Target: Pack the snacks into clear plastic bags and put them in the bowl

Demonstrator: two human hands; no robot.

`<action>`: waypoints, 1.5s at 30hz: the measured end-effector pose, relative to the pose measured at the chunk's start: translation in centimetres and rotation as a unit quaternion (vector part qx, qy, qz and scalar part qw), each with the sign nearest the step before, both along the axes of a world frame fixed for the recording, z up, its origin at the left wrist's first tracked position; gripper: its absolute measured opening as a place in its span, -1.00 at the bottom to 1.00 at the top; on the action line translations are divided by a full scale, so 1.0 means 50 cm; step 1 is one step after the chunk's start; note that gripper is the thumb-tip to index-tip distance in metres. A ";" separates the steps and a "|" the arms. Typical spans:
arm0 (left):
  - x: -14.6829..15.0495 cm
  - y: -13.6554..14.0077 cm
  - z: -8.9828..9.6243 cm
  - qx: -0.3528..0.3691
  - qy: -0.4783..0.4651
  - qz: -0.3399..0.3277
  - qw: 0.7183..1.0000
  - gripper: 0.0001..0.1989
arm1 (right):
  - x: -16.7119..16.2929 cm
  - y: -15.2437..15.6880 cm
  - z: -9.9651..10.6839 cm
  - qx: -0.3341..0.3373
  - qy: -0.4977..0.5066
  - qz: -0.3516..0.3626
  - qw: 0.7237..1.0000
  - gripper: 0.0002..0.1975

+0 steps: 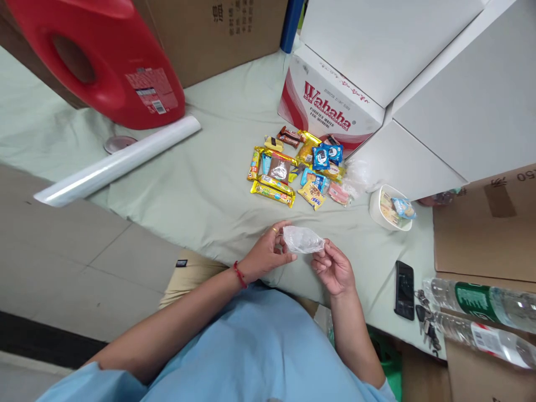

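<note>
A small clear plastic bag is stretched between my two hands, above the near edge of the cloth-covered table. My left hand, with a red string bracelet and a ring, has its fingertips at the bag's left end; its thumb lies below, apart from the film. At the bag's right corner, my right hand pinches the film between thumb and fingers. Just beyond lie several wrapped snacks: yellow-wrapped bars, blue packets, a cookie packet and a pink packet. The bag appears to hold nothing.
Crumpled clear bags lie beside a white tub with packets inside. A Wahaha carton stands behind the snacks. To the left are a red jug and a film roll; to the right, a phone, keys and bottles.
</note>
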State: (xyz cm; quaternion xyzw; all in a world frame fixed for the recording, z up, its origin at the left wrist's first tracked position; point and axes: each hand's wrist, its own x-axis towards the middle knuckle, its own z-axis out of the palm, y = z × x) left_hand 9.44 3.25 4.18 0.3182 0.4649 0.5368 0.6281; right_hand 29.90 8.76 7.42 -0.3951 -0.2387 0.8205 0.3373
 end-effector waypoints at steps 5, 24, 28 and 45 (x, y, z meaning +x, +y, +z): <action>0.000 0.003 -0.011 -0.002 0.041 -0.050 0.998 -0.66 | 0.006 0.002 -0.010 -0.042 0.030 -0.015 0.999 -0.81; -0.005 0.006 -0.009 0.033 0.118 0.046 0.991 -0.75 | 0.018 0.001 -0.027 -0.058 0.009 -0.001 0.998 -0.81; 0.007 0.000 -0.002 0.059 0.155 0.027 0.986 -0.58 | 0.010 0.000 -0.022 -0.062 0.022 -0.009 0.998 -0.81; 0.010 -0.002 0.005 0.054 0.285 0.068 0.955 -0.85 | -0.052 -0.022 0.022 0.440 -0.361 0.083 0.818 -0.83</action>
